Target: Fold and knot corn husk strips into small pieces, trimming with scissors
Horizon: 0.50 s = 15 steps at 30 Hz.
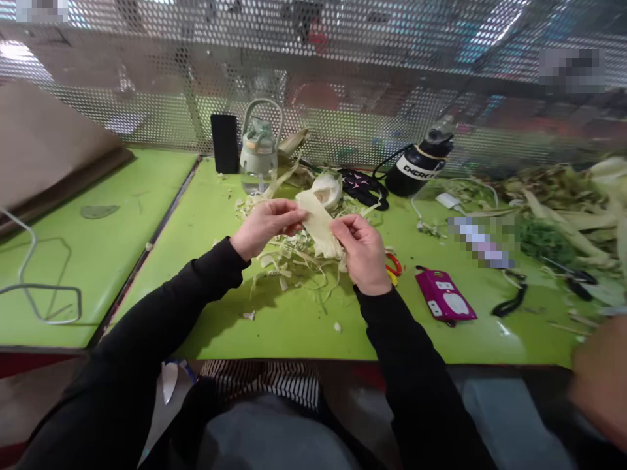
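Holding a pale husk strip (pixel 321 230) dead centre of the frame, both hands are at work over the bench (pixel 289 336)! Left hand (pixel 272 225) has its grip pinched on the upper left edge, thumb against finger; right hand (pixel 362 251) has its grip pinched on the right side, lower down. I'd call that sound handling: fingertips only, light pressure, an even pull from each side so the thin sheet lies flat and doesn't split. Watch that frilled lower edge, the likeliest place for a tear. Loose husk shreds (pixel 289 254) lie beneath, so lifting the piece clear of them seems wise.

Now, anything to read? Upper right, a tilted black bottle (pixel 418 166) wears a white band: "ENERG", then the last letter curves away, presumably a Y. The pale green bottle (pixel 258 156) carries an orange mark too small for me. That purple case (pixel 445 297), right of centre, shows pale patches, no legible words.
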{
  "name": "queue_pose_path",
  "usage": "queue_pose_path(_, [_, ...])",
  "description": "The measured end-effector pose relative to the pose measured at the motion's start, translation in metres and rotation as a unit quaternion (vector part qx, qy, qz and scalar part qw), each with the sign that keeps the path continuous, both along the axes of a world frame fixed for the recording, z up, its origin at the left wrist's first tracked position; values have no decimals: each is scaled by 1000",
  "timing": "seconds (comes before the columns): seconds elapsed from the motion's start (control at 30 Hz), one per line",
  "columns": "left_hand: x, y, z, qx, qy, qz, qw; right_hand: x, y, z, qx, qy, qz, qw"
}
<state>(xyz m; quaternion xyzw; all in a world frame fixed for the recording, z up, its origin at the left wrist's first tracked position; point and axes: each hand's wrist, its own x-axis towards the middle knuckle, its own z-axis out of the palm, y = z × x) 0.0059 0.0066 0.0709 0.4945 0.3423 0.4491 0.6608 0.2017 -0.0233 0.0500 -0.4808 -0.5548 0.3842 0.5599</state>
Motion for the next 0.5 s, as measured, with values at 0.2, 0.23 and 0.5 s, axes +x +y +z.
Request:
queue_pose_path(0.2, [7, -7, -11, 58, -66, -127, 988, -6, -4, 7, -111, 125, 156, 974])
queue_pose_path(0.23, [8, -9, -13, 70, -61, -150, 984, -8, -4, 7, -138, 134, 185, 964])
queue_pose_path(0.5, [11, -10, -11, 97, -32, 10, 995, -11, -7, -1, -130, 49, 194, 971])
